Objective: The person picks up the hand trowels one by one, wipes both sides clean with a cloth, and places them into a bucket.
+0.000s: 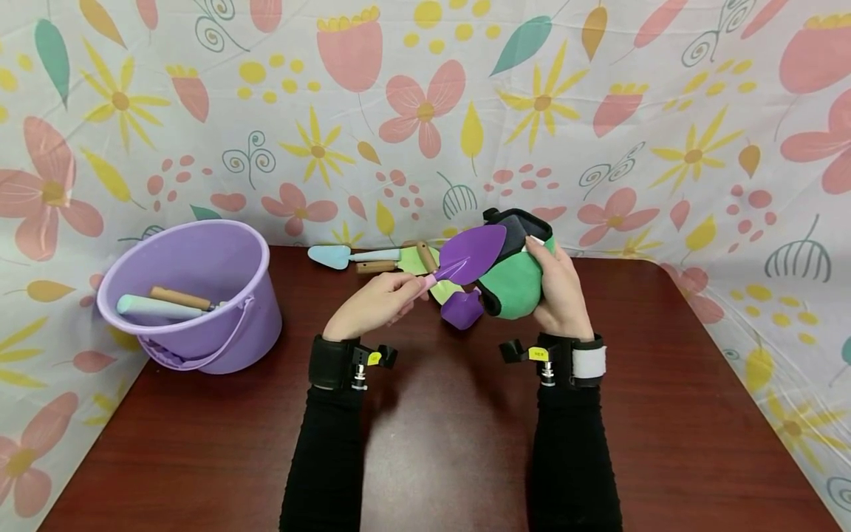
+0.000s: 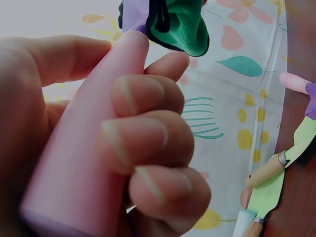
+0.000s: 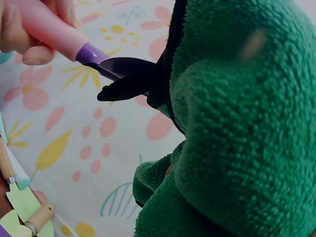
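A purple toy trowel with a pale pink handle [image 1: 465,256] is held above a dark red wooden table [image 1: 665,414], its blade tip meeting the black-lined opening of a green fleece pouch [image 1: 515,277]. The left hand [image 1: 372,303] curls its fingers tightly around the pink handle. The right hand [image 1: 561,284] grips the pouch from the side, thumb on its rim. A lilac plastic bucket [image 1: 193,295] stands well apart at left.
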Tool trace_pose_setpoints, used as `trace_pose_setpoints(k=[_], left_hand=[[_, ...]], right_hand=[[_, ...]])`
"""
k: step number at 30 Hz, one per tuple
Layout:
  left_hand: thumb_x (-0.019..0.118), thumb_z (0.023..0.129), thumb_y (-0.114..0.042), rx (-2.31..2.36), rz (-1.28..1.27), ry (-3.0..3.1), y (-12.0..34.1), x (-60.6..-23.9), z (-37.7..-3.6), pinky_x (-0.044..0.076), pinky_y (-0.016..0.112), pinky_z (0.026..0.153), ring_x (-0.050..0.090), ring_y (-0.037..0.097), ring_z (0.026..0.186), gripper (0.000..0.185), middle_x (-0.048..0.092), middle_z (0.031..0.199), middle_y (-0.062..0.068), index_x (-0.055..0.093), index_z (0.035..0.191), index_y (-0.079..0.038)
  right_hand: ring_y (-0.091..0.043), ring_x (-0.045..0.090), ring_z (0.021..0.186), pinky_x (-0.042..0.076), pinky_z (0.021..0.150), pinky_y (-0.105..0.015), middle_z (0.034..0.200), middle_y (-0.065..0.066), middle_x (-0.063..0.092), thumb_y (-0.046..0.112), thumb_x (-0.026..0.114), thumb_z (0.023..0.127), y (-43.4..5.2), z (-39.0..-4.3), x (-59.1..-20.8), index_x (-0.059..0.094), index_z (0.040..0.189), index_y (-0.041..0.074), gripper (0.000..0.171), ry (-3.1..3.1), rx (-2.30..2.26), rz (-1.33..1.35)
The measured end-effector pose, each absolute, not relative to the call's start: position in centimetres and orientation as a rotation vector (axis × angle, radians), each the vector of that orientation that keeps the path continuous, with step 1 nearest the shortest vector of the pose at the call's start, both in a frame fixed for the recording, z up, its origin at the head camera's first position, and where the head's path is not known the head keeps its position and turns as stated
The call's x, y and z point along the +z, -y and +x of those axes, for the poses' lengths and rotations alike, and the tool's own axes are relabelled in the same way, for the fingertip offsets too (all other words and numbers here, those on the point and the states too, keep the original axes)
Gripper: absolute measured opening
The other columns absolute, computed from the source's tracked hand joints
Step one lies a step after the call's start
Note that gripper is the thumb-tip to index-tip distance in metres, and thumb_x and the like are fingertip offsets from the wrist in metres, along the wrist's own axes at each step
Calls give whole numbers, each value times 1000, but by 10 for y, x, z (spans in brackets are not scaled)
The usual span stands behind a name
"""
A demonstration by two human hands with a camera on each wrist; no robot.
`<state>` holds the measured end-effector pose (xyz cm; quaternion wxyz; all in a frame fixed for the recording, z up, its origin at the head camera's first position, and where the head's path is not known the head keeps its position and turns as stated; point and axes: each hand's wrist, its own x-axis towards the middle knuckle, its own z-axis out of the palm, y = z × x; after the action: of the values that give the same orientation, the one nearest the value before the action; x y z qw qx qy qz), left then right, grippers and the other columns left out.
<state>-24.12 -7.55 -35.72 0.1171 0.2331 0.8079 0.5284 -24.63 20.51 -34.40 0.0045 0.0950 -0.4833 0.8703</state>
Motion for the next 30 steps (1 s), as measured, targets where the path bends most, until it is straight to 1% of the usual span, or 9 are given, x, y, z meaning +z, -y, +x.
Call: trace_pose_setpoints(k=[6,10,13,20,25,30], left_hand=[[49,102,-45,1546,700,-2373,76,-358,-243,35,30,52,36,19,50,38,40,60,4,64,91,-12],[47,103,-40,1557,716,-2399,77,-360,-244,36,31,51,36,20,50,34,42,62,5,65,92,-13],[47,104,-39,1561,719,-2426,76,-360,-244,36,32,51,36,20,49,33,42,62,5,65,91,-14],[45,103,-41,1557,701,-2548,75,-359,-243,33,31,52,35,18,52,33,43,64,3,67,89,-20],[45,103,-40,1584,707,-2570,74,-358,-242,32,31,54,36,17,55,32,44,66,3,66,90,-20],[46,103,-41,1610,749,-2568,72,-358,-243,32,31,56,37,17,58,33,43,67,2,65,87,-19]], right_hand=[[-20,55,109,45,95,-31,131,-10,47,16,49,104,-209,-246,-342,42,139,4,38,1446,2748,344],[-21,53,114,43,98,-32,137,-12,44,16,49,104,-212,-244,-341,40,142,4,41,1389,2764,359],[-21,53,114,43,98,-33,138,-12,44,15,49,104,-213,-244,-340,40,143,4,41,1370,2760,368],[-21,53,112,44,97,-32,132,-11,46,16,49,104,-212,-244,-342,41,140,4,39,1445,2705,314],[-20,52,111,44,96,-31,129,-10,47,17,52,103,-208,-245,-342,43,137,4,38,1577,2626,280],[-17,58,101,49,88,-29,121,-8,52,18,51,103,-205,-245,-343,45,136,6,35,1723,2630,362]])
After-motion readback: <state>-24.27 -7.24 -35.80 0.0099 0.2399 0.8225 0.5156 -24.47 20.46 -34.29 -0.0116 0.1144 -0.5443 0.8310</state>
